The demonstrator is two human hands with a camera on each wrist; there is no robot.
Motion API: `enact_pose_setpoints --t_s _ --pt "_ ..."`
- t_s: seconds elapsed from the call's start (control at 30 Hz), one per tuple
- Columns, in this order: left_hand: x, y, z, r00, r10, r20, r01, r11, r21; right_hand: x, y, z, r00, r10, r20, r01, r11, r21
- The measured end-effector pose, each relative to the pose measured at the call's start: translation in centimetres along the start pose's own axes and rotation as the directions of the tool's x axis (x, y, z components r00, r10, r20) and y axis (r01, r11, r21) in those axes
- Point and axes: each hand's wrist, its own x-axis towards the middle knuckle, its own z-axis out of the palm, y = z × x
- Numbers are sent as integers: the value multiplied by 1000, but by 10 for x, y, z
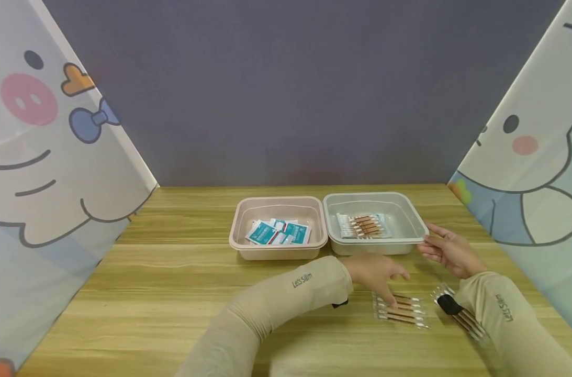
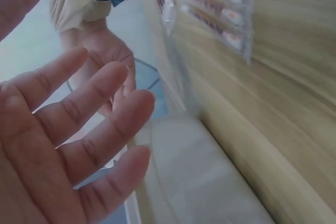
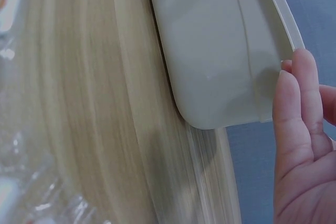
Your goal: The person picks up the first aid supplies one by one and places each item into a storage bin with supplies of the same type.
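Note:
My left hand (image 1: 374, 273) hovers by a clear pack of brown cotton swabs (image 1: 403, 311) on the table, fingers spread and palm bare in the left wrist view. At the right corner of the pale grey-white container (image 1: 375, 247), my right hand (image 1: 450, 253) touches the rim with its fingertips. In the right wrist view those fingers (image 3: 307, 98) are nearly straight against the rim. Inside that container lie packs of swabs (image 1: 363, 226). Another swab pack (image 1: 469, 322) rests on the table beside my right forearm, partly covered by a black strap piece.
Left of the grey-white container stands a pinkish-beige container (image 1: 278, 253) with several teal and white sachets (image 1: 281, 232) in it. A dark grey panel (image 1: 295, 94) rises behind the wooden table (image 1: 163, 283). Cartoon-printed panels (image 1: 516, 188) flank both sides.

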Motion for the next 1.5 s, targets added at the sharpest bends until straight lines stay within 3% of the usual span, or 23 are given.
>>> enact_pose_setpoints --t_s 0.17,0.3,0.63,0.9,1.17,1.3,1.5 --pt "5 0 5 999 -51 4 51 995 86 1 -1 0 1000 -1 10 1 1000 13" --pt "7 -1 9 994 -105 11 103 989 103 0 0 -1 1000 -3 19 3 1000 23" --pt "12 1 18 986 -154 57 142 974 175 1 -2 1 999 24 -24 -24 999 -28" --pt "18 5 26 962 -232 147 189 947 259 4 -3 4 999 39 -26 -40 998 -48" --pt "21 6 31 971 -226 72 211 962 173 8 -4 8 997 52 -51 -55 997 -61" --pt "23 6 35 966 -254 40 240 946 220 6 -5 9 996 56 -66 -61 995 -73" --pt "25 5 38 963 -259 78 225 926 302 2 -5 8 994 66 -91 -72 995 -72"
